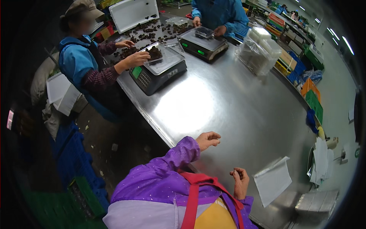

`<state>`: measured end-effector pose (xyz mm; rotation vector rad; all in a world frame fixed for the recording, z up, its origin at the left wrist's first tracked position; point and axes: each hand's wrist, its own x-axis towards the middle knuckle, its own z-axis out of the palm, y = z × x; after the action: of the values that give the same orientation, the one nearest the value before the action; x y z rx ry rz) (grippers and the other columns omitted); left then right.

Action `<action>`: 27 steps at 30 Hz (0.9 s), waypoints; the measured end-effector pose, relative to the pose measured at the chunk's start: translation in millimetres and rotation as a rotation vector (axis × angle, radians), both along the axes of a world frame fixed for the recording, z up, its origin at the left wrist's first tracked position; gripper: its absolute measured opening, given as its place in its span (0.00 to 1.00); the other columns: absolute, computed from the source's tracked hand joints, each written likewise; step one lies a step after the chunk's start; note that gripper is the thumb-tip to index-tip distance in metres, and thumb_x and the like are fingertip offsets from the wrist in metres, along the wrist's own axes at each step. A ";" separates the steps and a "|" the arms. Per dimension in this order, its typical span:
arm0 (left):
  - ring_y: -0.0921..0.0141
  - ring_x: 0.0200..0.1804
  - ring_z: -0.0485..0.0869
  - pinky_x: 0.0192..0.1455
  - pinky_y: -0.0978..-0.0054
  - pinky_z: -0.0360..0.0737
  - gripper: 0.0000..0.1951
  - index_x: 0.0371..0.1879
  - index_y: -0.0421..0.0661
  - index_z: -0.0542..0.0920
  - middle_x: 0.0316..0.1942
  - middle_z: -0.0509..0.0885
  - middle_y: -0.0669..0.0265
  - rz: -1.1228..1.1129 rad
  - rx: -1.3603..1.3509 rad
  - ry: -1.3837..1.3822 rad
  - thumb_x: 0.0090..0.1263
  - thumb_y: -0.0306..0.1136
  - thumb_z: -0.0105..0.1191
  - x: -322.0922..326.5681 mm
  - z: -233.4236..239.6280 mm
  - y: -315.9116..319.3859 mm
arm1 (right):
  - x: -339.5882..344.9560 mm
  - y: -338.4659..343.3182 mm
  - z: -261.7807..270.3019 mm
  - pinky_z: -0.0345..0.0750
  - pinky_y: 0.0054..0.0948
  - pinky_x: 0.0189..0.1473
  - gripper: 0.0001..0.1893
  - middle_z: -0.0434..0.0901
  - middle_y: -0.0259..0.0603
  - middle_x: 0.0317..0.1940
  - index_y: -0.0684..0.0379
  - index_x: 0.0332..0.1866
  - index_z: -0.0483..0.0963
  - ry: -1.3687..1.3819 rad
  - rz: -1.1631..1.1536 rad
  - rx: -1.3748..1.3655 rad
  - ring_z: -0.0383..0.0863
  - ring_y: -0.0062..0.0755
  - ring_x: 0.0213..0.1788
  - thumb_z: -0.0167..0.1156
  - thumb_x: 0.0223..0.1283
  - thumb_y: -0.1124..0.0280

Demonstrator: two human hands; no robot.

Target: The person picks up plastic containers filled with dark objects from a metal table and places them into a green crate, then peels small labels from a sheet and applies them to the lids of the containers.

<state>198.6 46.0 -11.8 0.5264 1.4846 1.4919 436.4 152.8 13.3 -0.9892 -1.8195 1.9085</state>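
Note:
My left hand [208,140] is over the near left part of a stainless steel table [228,114], fingers loosely curled and apart, holding nothing. Lower right, my right hand [240,181] is raised near the table's front edge, its fingers bent and nothing seen in them. A white sheet [273,181] lies on the metal to the right of it. Farther up, a co-worker's hand rests at a clear tray of dark leafy pieces [155,54] on a digital scale [160,71]. Another co-worker holds a clear plastic box [203,32] on a second scale [203,44].
Loose dark pieces [151,33] lie around a white foam box [133,14] at the far end. Bagged clear containers [258,50] stand at the far right. Stacked silvery-white packs [316,201] are at lower right; blue pallets [74,154] lie on the floor to the left.

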 end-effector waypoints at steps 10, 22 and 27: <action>0.72 0.39 0.80 0.42 0.77 0.75 0.15 0.48 0.43 0.74 0.39 0.81 0.62 0.567 0.053 -0.268 0.64 0.35 0.53 -174.2 -9.6 -62.2 | -129.0 -42.2 9.9 0.73 0.24 0.44 0.10 0.78 0.39 0.33 0.67 0.43 0.72 -0.105 0.267 0.168 0.77 0.24 0.39 0.56 0.58 0.73; 0.71 0.37 0.79 0.45 0.75 0.74 0.15 0.49 0.43 0.72 0.37 0.80 0.62 0.727 0.137 -0.170 0.65 0.34 0.52 -230.7 -13.5 -42.5 | -144.5 -46.6 3.0 0.73 0.24 0.43 0.12 0.78 0.40 0.33 0.67 0.44 0.72 -0.271 0.140 0.163 0.76 0.24 0.38 0.56 0.56 0.73; 0.73 0.39 0.79 0.44 0.78 0.76 0.12 0.45 0.39 0.74 0.37 0.80 0.64 0.814 0.243 0.295 0.63 0.26 0.53 -281.5 24.9 -67.8 | -135.5 -20.5 -18.3 0.73 0.22 0.42 0.13 0.77 0.38 0.34 0.68 0.46 0.71 -0.296 0.036 0.094 0.75 0.22 0.36 0.56 0.56 0.74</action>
<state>-82.9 -21.8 13.1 0.2899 1.8791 2.3221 300.9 132.3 -5.1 -1.2697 -2.0788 1.7524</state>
